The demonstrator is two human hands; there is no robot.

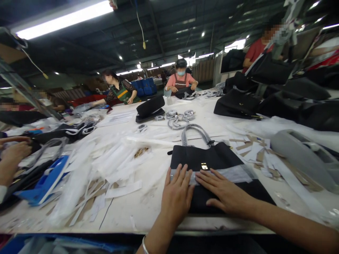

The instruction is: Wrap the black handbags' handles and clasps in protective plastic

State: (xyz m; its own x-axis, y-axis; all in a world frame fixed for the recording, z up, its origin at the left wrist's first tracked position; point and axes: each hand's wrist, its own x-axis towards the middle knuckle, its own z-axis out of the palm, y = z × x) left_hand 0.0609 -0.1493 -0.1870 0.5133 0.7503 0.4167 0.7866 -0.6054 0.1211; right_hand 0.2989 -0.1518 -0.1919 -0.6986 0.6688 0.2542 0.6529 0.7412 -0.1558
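A black handbag lies flat on the white table in front of me, its wrapped grey handle pointing away. Across its middle runs a whitish translucent strip, just below a gold clasp. My left hand rests flat on the left part of the strip, fingers stretched out. On the strip's middle, under the clasp, lies my right hand, also flat with its fingers spread. Both palms cover part of the bag's front.
Left of the bag are white wrapping sheets and cardboard strips. A blue tape dispenser stands near a co-worker's hand; a grey dispenser is at right. Black bags and coiled straps lie further back, near other people.
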